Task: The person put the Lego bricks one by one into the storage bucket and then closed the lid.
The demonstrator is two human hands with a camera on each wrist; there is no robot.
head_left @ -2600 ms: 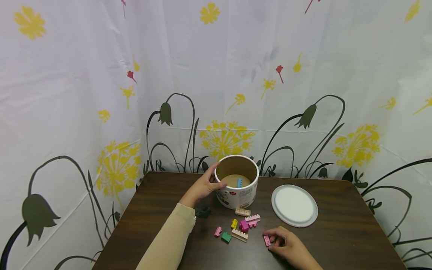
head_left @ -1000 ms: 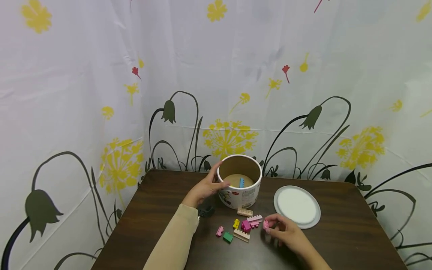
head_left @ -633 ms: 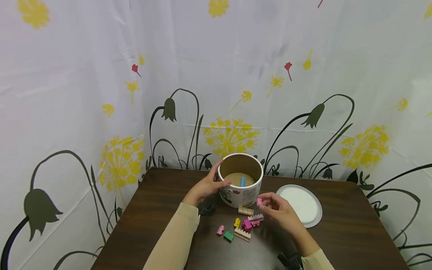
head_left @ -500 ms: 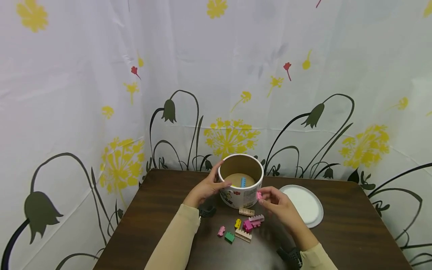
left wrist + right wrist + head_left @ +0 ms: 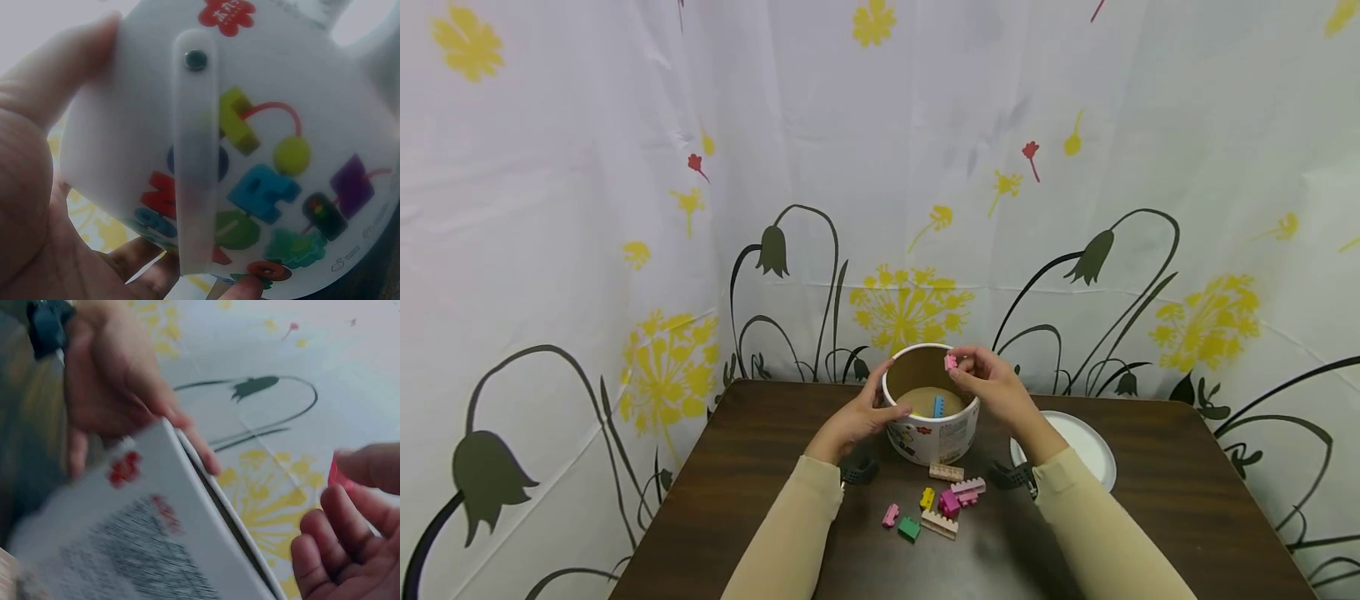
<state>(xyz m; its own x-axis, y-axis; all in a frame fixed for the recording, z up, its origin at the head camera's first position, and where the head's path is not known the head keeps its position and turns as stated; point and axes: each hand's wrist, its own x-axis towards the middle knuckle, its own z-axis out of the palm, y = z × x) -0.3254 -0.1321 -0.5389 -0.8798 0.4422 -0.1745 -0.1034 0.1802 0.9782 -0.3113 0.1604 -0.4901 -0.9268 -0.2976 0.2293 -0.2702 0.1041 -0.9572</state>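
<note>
At the back middle of the table stands a white round tub [image 5: 951, 435] with printed letters and a plastic strap [image 5: 196, 156]. My left hand [image 5: 859, 419] grips its left side, thumb at the rim, fingers spread round the wall in the left wrist view. Between thumb and fingertips my right hand [image 5: 992, 385] pinches a small pink toy brick [image 5: 951, 362], held over the right part of the tub's mouth. In the right wrist view only a bit of that pink brick [image 5: 333, 472] shows between the fingers. Inside the tub lies a blue brick [image 5: 938, 406], with a hint of yellow near the left thumb.
Several loose bricks lie in front of the tub: beige [image 5: 940, 525], green [image 5: 909, 528], yellow [image 5: 927, 498], magenta [image 5: 949, 503] and pink [image 5: 891, 515]. A white round lid [image 5: 1090, 450] lies to the right, partly behind the right forearm. A patterned curtain [image 5: 820, 125] hangs behind the table [image 5: 760, 442].
My right hand has picked the pink brick up off the table and carried it up and left, past the tub's side, to over its opening. My left hand has stayed on the tub.
</note>
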